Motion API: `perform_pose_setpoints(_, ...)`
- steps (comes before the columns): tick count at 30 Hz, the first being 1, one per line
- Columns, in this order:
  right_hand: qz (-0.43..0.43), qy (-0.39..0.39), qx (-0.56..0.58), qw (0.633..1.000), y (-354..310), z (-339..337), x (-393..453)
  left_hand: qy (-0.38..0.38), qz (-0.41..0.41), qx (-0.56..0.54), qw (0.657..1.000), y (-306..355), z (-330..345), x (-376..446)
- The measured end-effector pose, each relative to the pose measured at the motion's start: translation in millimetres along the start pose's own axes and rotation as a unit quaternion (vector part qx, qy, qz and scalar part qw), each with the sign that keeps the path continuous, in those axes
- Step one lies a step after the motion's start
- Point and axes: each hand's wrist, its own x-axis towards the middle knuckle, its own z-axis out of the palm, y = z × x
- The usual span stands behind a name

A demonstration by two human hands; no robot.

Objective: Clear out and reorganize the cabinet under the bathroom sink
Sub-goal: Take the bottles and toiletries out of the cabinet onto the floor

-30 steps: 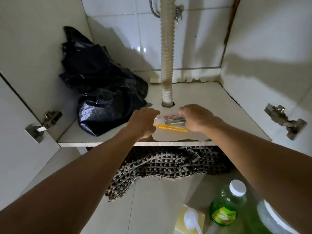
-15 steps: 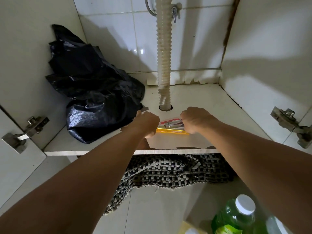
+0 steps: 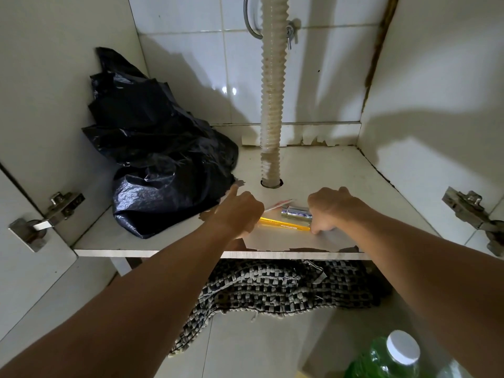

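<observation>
On the cabinet floor (image 3: 321, 170), just in front of the corrugated drain hose (image 3: 272, 105), lie three small things between the two hands: a chrome metal cylinder (image 3: 296, 213), a yellow tube (image 3: 286, 225) and a flat red-and-white packet (image 3: 281, 203) partly hidden behind them. The cylinder looks rigid, smooth and likely slippery and prone to rolling, so it is best taken across its middle; the yellow piece looks light and slim, easy to pinch at an end. The right hand (image 3: 331, 207) has its fingers curled down at the right ends of the cylinder and tube, touching them, though I cannot tell if its grip has closed on either. The left hand (image 3: 240, 214) covers their left ends, forefinger stretched toward the crumpled black plastic bag (image 3: 158, 159); what it holds is hidden. The bag looks soft and light.
</observation>
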Motion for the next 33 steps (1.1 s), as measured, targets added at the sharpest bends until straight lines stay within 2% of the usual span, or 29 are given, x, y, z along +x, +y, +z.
perform_pose_setpoints(7,0.004,0.014,0.046,0.999,2.5,0.5,-19.9,-0.017,-0.024,-0.023,0.999,6.9,-15.0,-12.4)
perform_pose_setpoints(11,0.045,0.052,0.087,0.994,4.3,-3.1,-36.6,-0.039,-0.080,-0.086,0.992,11.1,-21.8,-27.3)
perform_pose_setpoints(14,0.062,0.068,0.173,0.981,4.9,-11.9,-64.6,-0.038,-0.155,-0.168,0.973,13.8,-22.7,-56.3)
perform_pose_setpoints(16,0.060,0.075,0.221,0.970,1.1,-15.7,-87.5,-0.001,-0.199,-0.237,0.951,17.2,-26.0,-82.6)
perform_pose_setpoints(20,0.041,0.030,0.312,0.949,-17.7,-21.1,-138.4,0.012,-0.243,-0.330,0.912,33.3,-43.8,-140.7)
perform_pose_setpoints(22,0.022,-0.006,0.370,0.929,-32.5,-23.1,-161.6,-0.025,-0.283,-0.374,0.883,35.7,-51.1,-163.1)
perform_pose_setpoints(26,-0.025,-0.089,0.421,0.902,-73.8,-25.5,-197.6,-0.176,-0.331,-0.454,0.808,33.5,-52.3,-207.4)
perform_pose_setpoints(30,-0.059,-0.192,0.412,0.889,-117.2,-2.0,-228.2,-0.254,-0.440,-0.528,0.680,47.0,-28.3,-260.0)
perform_pose_setpoints(33,-0.066,-0.243,0.414,0.874,-141.6,40.3,-250.0,-0.286,-0.490,-0.565,0.599,78.4,-1.0,-296.4)
